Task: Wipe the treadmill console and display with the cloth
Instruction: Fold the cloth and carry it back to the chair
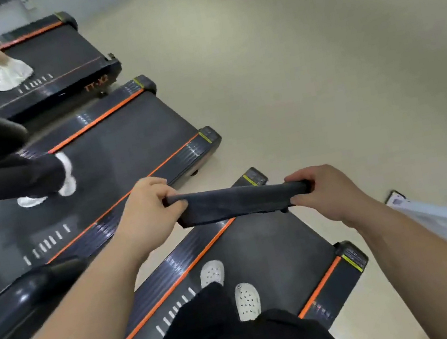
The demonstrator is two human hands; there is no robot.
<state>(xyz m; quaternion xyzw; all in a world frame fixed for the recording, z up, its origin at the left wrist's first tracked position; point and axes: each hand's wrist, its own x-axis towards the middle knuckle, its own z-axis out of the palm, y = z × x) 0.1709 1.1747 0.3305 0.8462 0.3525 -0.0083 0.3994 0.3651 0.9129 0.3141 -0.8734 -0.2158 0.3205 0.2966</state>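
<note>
Two grips on the cloth: left hand and right hand each have fingers curled round one end, holding it taut above the treadmill belt. I judge it light, soft, limp; better bunched in one palm.

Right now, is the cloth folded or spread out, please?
Folded: the cloth is a narrow layered band between left hand and right hand.
</note>
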